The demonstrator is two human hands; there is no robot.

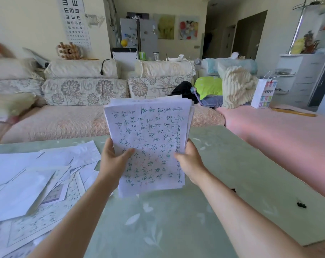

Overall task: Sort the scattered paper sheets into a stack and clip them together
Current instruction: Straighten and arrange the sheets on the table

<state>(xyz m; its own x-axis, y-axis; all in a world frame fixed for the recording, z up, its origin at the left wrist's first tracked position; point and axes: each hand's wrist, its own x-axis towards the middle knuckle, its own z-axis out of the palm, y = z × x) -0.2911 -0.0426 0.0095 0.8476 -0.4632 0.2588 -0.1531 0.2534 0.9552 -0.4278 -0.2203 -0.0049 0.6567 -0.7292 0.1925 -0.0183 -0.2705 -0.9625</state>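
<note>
A stack of paper sheets covered in handwritten characters stands upright above the green table, its edges slightly uneven. My left hand grips its left edge, thumb on the front page. My right hand grips the right edge the same way. Several loose sheets lie scattered and overlapping on the table's left side. A black binder clip lies near the table's right edge, and a second small black clip sits just beyond my right forearm.
A floral sofa with cushions runs along the far side of the table. A pink-covered seat extends on the right, holding a white paper bag, folded blankets and a yellow stick.
</note>
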